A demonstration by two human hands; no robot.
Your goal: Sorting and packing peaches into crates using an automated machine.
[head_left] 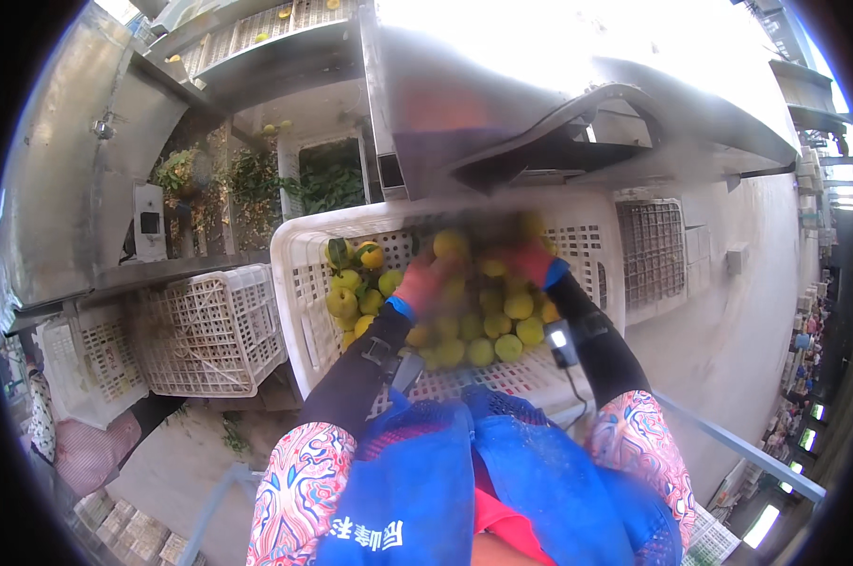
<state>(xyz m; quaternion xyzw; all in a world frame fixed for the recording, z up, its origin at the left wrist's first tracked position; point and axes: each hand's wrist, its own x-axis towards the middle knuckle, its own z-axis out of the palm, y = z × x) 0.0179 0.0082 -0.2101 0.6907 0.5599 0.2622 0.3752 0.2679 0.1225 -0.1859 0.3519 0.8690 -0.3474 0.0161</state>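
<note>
Both my hands reach into a white plastic crate (299,311) that holds many round yellow-green citrus fruits (480,352), a few with leaves attached. My left hand (424,283) is among the fruits left of the crate's middle, beside a fruit (450,243) near the far side. Toward the far right, my right hand (530,261) is close to another yellow fruit (531,224). A hazy smear covers this part of the picture and hides the fingers of both hands, so any grip is hidden. Dark sleeves with blue cuffs cover my wrists.
A metal machine chute (558,113) overhangs the crate's far edge. White crates (200,330) stand at the left, near a person in a checked garment (96,443). Another crate (653,250) lies to the right. Leaves and debris (219,189) lie beneath the machine frame.
</note>
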